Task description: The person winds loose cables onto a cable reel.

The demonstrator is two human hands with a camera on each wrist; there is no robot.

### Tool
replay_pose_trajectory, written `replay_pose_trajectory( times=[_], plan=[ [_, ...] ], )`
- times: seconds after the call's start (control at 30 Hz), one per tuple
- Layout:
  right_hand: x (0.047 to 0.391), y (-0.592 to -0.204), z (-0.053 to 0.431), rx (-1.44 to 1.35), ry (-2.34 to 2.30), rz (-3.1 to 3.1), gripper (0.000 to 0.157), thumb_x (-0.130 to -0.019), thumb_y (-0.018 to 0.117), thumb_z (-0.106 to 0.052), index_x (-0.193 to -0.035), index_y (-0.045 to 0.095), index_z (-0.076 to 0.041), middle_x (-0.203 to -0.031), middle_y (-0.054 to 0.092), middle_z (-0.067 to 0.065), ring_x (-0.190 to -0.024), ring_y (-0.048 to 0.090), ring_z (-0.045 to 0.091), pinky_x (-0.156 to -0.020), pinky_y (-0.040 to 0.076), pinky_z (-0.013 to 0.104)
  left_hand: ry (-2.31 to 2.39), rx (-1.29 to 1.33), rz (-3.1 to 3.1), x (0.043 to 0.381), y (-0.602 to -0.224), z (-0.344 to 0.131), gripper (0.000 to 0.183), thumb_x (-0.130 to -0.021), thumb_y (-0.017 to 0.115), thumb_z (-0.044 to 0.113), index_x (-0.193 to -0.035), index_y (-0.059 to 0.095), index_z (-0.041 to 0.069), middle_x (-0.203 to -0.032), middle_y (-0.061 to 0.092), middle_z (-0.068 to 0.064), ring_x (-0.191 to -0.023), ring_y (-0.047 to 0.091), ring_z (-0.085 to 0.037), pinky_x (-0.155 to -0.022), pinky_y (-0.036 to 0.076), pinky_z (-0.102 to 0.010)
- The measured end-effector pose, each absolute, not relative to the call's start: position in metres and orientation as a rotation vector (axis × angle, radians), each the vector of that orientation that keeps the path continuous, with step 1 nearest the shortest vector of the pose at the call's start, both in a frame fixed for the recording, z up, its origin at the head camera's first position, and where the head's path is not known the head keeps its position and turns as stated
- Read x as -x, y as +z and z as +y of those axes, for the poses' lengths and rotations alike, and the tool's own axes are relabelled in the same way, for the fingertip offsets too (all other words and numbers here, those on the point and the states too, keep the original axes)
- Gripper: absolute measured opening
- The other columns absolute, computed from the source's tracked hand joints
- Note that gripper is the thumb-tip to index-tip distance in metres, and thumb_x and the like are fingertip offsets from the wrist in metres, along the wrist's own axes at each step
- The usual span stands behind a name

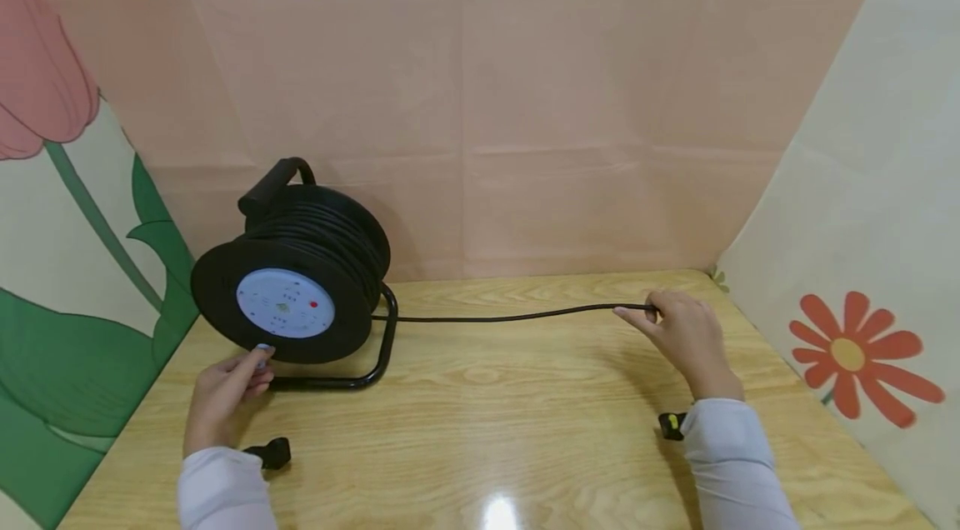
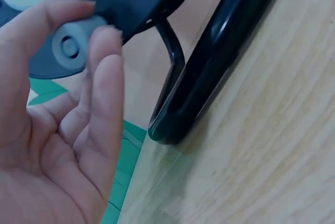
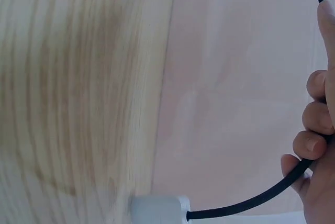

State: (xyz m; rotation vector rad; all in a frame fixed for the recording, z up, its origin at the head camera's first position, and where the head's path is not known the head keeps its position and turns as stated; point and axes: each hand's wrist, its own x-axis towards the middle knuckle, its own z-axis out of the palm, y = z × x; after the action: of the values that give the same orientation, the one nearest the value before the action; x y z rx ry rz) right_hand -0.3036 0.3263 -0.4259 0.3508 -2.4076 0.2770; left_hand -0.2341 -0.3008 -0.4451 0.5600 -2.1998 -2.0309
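A black cable reel (image 1: 322, 234) stands at the left of the table, wound with black cable and fitted with a pale socket panel (image 1: 285, 302) that has a red button. My left hand (image 1: 221, 392) pinches a round grey knob (image 2: 76, 46) low on the reel's front disc, between thumb and fingers. From the reel a length of black cable (image 1: 480, 319) runs right, nearly straight, above the table. My right hand (image 1: 690, 338) grips this cable with curled fingers. Past the hand, in the right wrist view, the cable bends to a pale plug-like end (image 3: 159, 209).
The reel's black tube frame (image 1: 386, 338) rests on the wooden table (image 1: 480, 413), with a carrying handle (image 1: 270, 187) on top. Pink sheeting (image 1: 525, 97) hangs behind. Flower-printed panels (image 1: 885, 180) flank both sides. Black wrist devices (image 1: 671, 426) sit at both cuffs.
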Motion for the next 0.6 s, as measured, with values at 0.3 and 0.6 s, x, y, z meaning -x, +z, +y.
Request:
replay_pose_trajectory(
  times=[0.3, 0.6],
  plan=[
    [0.304, -0.424, 0.319, -0.421, 0.305, -2.439, 0.045, -0.084, 0.080, -0.046, -0.066, 0.046, -0.022, -0.056, 0.042, -0.008, -0.049, 0.036, 0.012, -0.043, 0.026, 0.029, -2.208, -0.660, -1.667, 0.236, -0.440, -0.298, 0.016, -0.091, 0.076, 0.025, -0.084, 0.072, 0.012, -0.080, 0.067, 0.003, -0.073, 0.066, -0.007, -0.069, 0.057, -0.018],
    [0.305, -0.428, 0.328, -0.364, 0.369, -2.564, 0.037, -0.090, 0.074, -0.044, -0.072, 0.054, -0.019, -0.061, 0.044, -0.005, -0.052, 0.037, 0.014, -0.046, 0.028, 0.030, -2.359, -0.651, -1.281, 0.241, -0.433, -0.301, 0.013, -0.086, 0.081, 0.022, -0.088, 0.077, 0.009, -0.082, 0.070, -0.001, -0.073, 0.067, -0.010, -0.069, 0.057, -0.020]
  ],
)
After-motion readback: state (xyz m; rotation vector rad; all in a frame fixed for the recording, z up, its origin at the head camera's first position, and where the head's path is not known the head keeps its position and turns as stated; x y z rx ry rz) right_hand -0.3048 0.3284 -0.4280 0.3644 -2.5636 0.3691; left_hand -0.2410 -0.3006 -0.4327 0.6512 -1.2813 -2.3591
